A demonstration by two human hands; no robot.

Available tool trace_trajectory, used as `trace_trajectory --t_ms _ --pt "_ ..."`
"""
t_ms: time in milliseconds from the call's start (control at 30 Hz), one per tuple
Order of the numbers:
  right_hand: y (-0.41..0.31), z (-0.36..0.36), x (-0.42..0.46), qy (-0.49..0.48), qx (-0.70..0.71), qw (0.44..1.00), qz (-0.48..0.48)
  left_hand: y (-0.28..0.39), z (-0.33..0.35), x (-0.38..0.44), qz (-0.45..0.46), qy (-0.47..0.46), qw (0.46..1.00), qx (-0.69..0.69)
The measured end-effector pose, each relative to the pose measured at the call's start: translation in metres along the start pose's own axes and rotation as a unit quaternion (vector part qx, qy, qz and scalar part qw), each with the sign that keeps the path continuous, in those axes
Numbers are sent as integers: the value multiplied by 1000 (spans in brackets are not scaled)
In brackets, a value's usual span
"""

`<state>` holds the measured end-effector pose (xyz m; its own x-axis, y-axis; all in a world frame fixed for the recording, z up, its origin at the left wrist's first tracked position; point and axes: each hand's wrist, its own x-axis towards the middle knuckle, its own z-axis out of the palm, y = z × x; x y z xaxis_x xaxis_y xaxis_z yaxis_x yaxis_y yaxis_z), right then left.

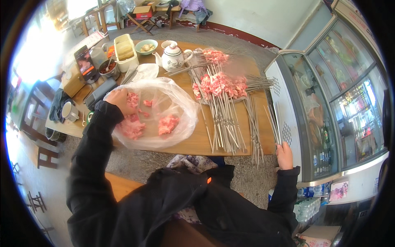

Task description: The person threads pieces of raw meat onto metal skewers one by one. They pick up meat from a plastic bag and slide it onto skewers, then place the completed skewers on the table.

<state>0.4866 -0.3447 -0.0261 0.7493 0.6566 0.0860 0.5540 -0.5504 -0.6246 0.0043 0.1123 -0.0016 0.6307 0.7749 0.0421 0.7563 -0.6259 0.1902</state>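
Observation:
My left hand (pixel 119 100) rests on raw meat pieces (pixel 132 100) at the left side of a clear plastic bag (pixel 182 123) spread over a round tray or basin; whether its hidden fingers grip any meat cannot be told. More meat (pixel 131 126) lies just below it, and a separate clump (pixel 168 124) is to the right. My right hand (pixel 284 156) holds a bunch of metal skewers (pixel 276 123) upright beyond the table's right edge. Between the hands, skewers loaded with meat (pixel 220 85) are piled with bare shafts towards me. Bare skewers (pixel 254 132) lie to their right.
The wooden table (pixel 185 149) also holds a white teapot (pixel 173 57), a bowl of pale pieces (pixel 146 47), a cream container (pixel 126 52), a pot of red seasoning (pixel 109 68), a phone on a stand (pixel 84 63) and a mug (pixel 70 111). A glass-door refrigerator (pixel 311 117) stands close on the right.

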Motion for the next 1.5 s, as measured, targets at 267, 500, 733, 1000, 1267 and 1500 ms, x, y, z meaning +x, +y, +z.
trace_trajectory --t_ms 267,500,733,1000,1267,1500 --pt "14 20 9 36 -22 999 -33 17 30 0 73 189 973 109" --pt "-42 19 -8 59 118 991 -17 5 22 33 44 -69 978 193" --pt "-144 21 -58 -126 357 924 49 16 -16 31 64 75 994 -37" --pt "-199 163 -67 -325 167 915 -170 16 -29 35 -22 109 970 -216" --pt "-228 177 -67 -380 274 881 -60 8 -18 57 -131 145 920 -340" --pt "-223 173 -61 -421 329 841 85 21 -42 46 -52 -25 795 -604"
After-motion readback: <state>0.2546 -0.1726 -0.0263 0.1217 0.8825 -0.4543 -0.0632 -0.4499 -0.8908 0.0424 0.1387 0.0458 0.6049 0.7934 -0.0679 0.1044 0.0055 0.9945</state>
